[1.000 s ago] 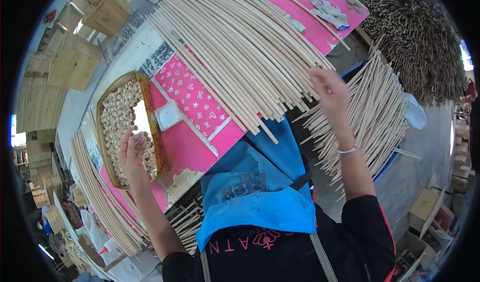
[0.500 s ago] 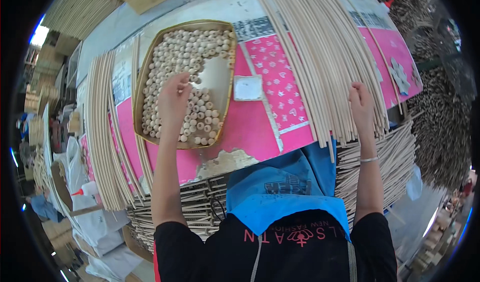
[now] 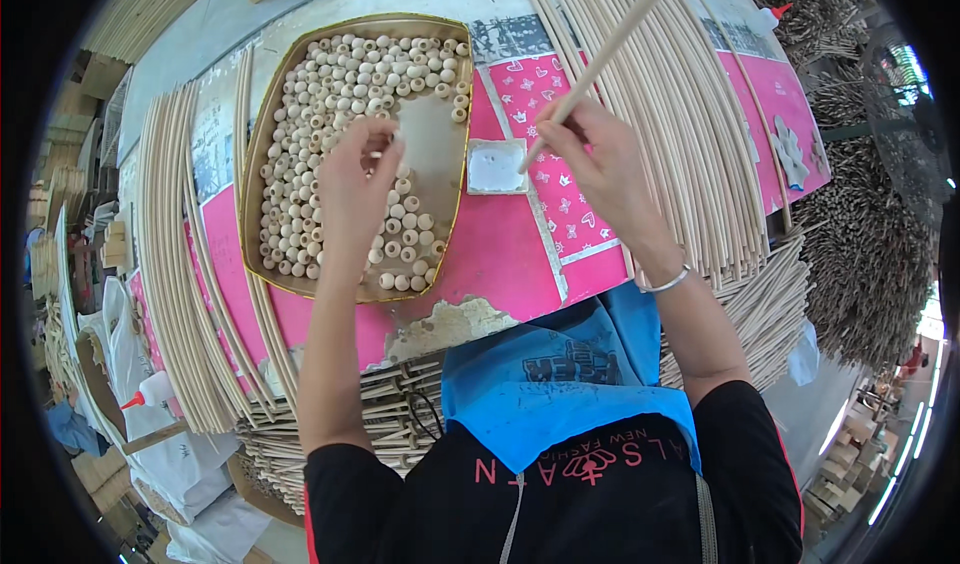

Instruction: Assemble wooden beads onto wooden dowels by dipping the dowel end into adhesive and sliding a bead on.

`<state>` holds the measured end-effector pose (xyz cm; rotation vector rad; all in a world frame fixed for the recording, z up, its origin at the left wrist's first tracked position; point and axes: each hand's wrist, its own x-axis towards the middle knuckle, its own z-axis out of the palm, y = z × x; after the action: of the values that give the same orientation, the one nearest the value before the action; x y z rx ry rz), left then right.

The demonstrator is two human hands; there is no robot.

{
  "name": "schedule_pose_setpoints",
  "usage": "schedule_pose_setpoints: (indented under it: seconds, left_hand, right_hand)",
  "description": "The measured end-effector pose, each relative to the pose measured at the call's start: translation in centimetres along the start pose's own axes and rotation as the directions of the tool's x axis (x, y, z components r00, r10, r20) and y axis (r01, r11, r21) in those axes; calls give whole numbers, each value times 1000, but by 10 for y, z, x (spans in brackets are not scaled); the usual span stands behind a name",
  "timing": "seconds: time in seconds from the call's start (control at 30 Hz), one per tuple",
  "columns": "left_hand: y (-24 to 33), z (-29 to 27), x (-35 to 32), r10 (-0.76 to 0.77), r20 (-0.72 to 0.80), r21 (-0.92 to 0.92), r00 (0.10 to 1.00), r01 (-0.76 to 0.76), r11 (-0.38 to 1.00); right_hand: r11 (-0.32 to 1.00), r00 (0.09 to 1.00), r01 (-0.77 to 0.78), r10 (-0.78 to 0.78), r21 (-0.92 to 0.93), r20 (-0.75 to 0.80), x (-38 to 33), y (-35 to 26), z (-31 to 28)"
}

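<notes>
Head view: a pink-topped table (image 3: 500,249) spans the middle of the frame, a row of pale sticks (image 3: 690,134) lying across its upper right. Left of centre sits a tray (image 3: 435,149) of beads. One slanting stick (image 3: 620,39) runs from top right toward centre, pinched by the right hand (image 3: 605,159), its lower end at the right edge of a small white dish (image 3: 497,167). Over the tray, the left hand (image 3: 352,179) curls narrow; whether it grips a bead, I cannot tell. Round, holed beads (image 3: 297,154) crowd the tray's left side.

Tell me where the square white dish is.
In the head view, the square white dish sits in the upper middle, on the pink tabletop, just right of the bead tray and left of the right hand.
</notes>
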<state>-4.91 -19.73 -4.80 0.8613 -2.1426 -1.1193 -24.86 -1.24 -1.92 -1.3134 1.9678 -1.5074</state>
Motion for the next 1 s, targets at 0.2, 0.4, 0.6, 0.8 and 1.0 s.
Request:
schedule_pose_setpoints:
  seconds: [0.2,0.4,0.6,0.8,1.0]
  left_hand:
    - [4,9,-47,-164,30,-385,986,163,908]
    - [8,13,-58,-226,87,-486,970,239,841]
    - [11,12,-55,-250,73,-494,965,253,832]
    - [14,12,-52,-262,101,-524,960,275,806]
    - [9,13,-52,-261,114,-541,958,281,793]
  right_hand:
    - [983,991,135,-131,-125,38,14,5,24]
    - [968,987,156,-148,-197,56,13,17,34]
    - [995,995,72,-67,-69,70,14,10,27]
    - [992,997,-6,15,123,-71,16,13,22]
    - [986,995,101,-99,-134,27,7,20,38]
